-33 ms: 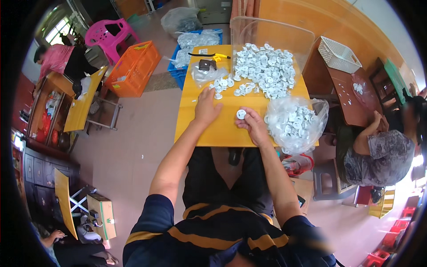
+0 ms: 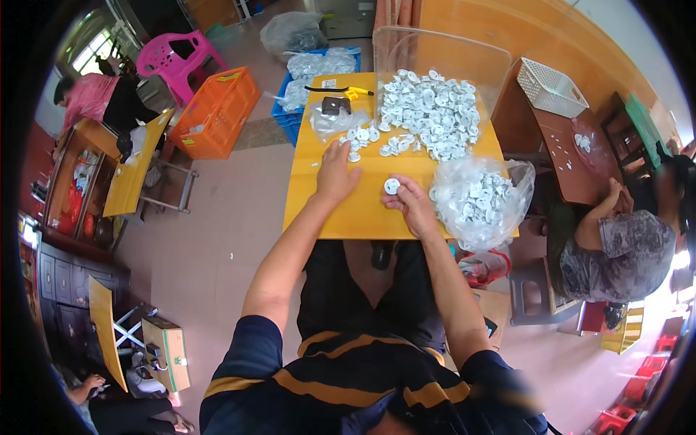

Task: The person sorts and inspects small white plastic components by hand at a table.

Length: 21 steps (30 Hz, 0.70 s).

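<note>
Right hand [image 2: 416, 206] still pinches a white disc [image 2: 391, 186]; left hand [image 2: 336, 175], grip unclear, stays beside loose discs [image 2: 362, 135].

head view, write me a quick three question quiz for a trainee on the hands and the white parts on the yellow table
1. Multiple choice. What does the right hand hold?
a) an orange crate
b) a round white piece
c) a pink chair

2. True or false. The clear plastic bag with white parts in it lies to the right of the right hand.

3. Short answer. Which is the left hand nearer to, the large pile of white parts or the small pile?

Key: 1 b; 2 true; 3 the small pile
</note>
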Tool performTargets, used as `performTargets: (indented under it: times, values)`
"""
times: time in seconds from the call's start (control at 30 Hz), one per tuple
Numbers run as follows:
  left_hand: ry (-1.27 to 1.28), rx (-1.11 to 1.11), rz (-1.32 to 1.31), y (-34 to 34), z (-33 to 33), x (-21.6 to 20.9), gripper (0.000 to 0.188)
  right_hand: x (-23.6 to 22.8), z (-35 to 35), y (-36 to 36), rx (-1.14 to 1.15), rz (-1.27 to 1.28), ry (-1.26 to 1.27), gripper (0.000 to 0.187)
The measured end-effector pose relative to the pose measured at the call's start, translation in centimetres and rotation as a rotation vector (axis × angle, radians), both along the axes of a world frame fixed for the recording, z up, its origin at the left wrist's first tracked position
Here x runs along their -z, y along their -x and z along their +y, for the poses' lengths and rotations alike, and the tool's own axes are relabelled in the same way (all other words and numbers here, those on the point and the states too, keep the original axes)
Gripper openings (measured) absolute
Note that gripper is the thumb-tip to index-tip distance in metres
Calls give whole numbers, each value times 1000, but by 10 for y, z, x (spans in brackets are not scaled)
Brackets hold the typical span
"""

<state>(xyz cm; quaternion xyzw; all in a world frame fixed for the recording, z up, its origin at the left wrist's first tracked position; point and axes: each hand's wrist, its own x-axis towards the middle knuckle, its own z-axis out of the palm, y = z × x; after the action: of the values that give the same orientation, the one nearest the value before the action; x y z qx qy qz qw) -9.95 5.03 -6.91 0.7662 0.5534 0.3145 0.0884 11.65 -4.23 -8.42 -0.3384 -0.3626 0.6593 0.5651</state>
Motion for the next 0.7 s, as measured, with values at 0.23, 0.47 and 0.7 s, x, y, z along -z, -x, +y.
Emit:
performTargets:
  times: [0.23, 0.47, 0.7]
  values:
    - [-66, 55, 73, -19, 27, 1, 74, -29, -25, -1, -71, 85, 52, 35]
    - [-107, 61, 86, -22, 23, 19, 68, -67, -47, -1, -62, 79, 32, 37]
    - [-147, 19, -13, -20, 16, 15, 70, -116, -58, -34, 164, -193, -105, 32]
